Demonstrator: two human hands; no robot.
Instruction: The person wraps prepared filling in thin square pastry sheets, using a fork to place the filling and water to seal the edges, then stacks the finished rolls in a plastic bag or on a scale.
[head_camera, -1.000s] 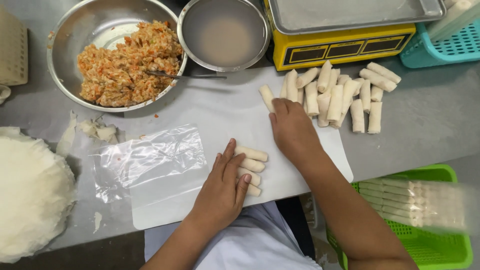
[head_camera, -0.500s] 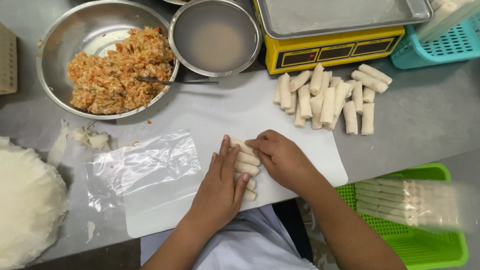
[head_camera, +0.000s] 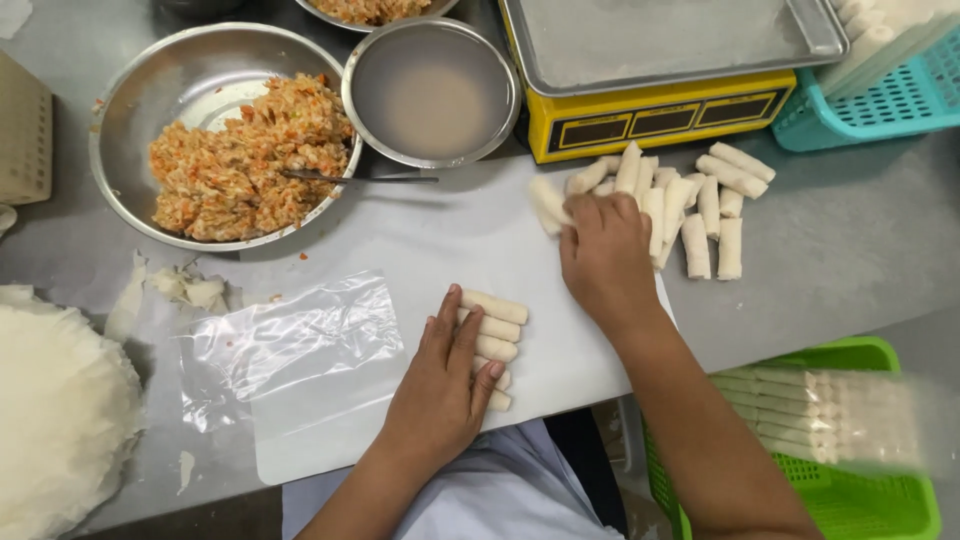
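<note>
My left hand lies flat on a white board, its fingers pressed against the side of a short row of pale spring rolls. My right hand reaches to the far right of the board. Its fingers are closed on one spring roll at the left edge of a loose pile of rolls.
A steel bowl of orange filling with a spoon sits far left, beside a bowl of cloudy liquid. A yellow scale and teal basket stand behind. A wrapper stack, plastic sheet and green basket are nearby.
My right hand left the row beside my left hand and went back up to the pile, where it now grips a roll. My left hand stayed against the row.
</note>
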